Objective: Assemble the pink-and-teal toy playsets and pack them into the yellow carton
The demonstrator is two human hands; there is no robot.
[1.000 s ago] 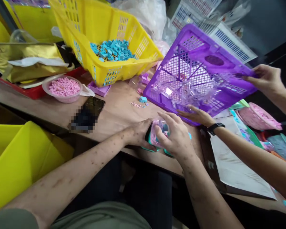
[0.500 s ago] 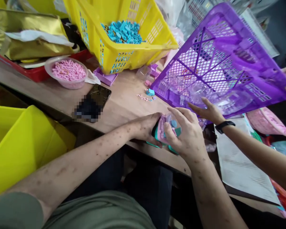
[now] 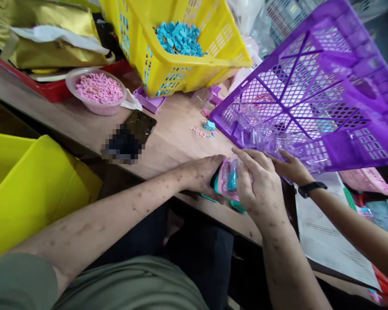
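Note:
My left hand (image 3: 206, 174) is wrapped round the left side of a small pink and teal plastic case (image 3: 226, 182) at the table's front edge. A bright blue piece (image 3: 232, 178) sits in the case's pink inside, where clear plastic also shows. From the right, my right hand (image 3: 258, 183) grips the case, its fingers bent over that side and hiding part of it. Teal parts (image 3: 238, 206) lie just under the case. Beyond the hands are a small blue piece (image 3: 209, 125) and several pink bits (image 3: 198, 132) on the table.
A co-worker's hand (image 3: 292, 168) reaches into a tilted purple crate (image 3: 261, 77) holding clear plastic parts. Behind stands a yellow basket (image 3: 194, 69) with blue pieces. A bowl (image 3: 106, 109) of pink pieces and a phone (image 3: 142, 125) are to the left, above a yellow bin (image 3: 48, 181).
My right hand has closed in over the right side of the case, and the blue piece inside shows more plainly. The co-worker's hand has moved lower in the crate. The view has shifted slightly.

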